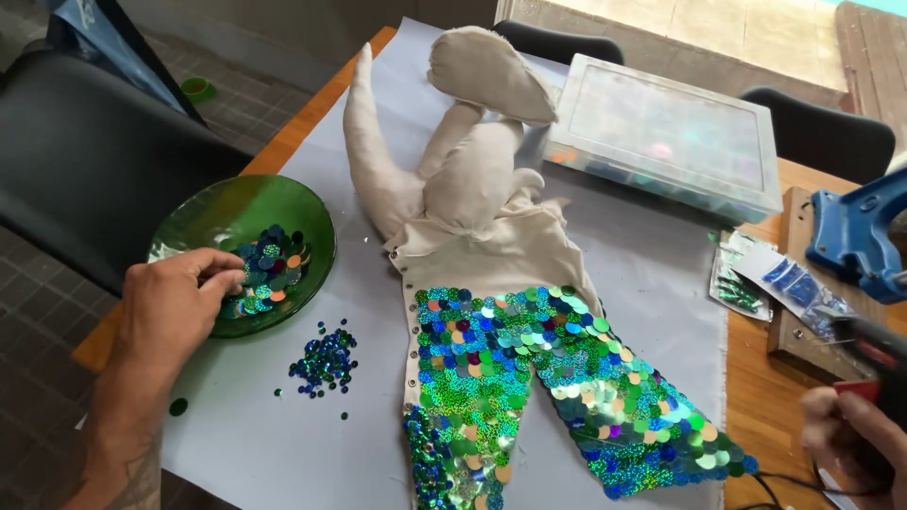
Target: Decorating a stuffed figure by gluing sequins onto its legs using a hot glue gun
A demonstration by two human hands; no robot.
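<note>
Your left hand point(175, 302) dips curled fingers into the green bowl point(203, 222) of shiny sequins point(269, 274); your right hand point(850, 430) squeezes a glue gun point(874, 354); the cloth doll point(472, 189) lies between; loose sequins point(323, 359) sit beside the bowl.

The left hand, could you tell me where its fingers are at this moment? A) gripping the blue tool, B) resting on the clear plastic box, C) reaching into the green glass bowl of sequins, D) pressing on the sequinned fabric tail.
C: the left hand has its fingertips inside the green glass bowl, on the heap of sequins, away from the sequinned fabric tail.
</note>
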